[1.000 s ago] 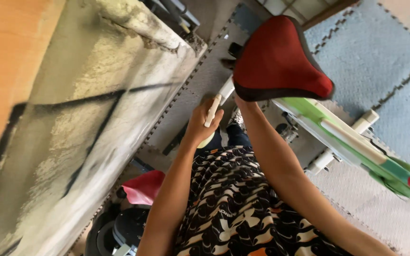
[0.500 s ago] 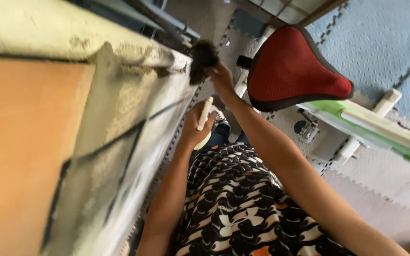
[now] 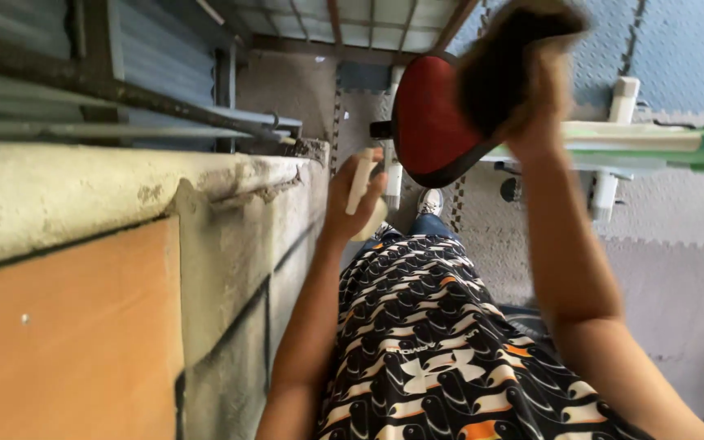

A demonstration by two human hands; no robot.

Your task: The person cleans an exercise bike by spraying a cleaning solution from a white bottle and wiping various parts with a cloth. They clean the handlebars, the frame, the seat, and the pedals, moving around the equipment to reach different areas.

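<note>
Left hand (image 3: 354,195) fingers grip a white tube (image 3: 361,182); right hand (image 3: 535,98) clutches a dark (blurred) rag (image 3: 503,65).

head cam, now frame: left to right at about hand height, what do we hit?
Orange board → concrete wall ledge → left hand gripping a pale cylinder → red bike saddle → right hand raising a dark blurred object → white and green frame.
</note>
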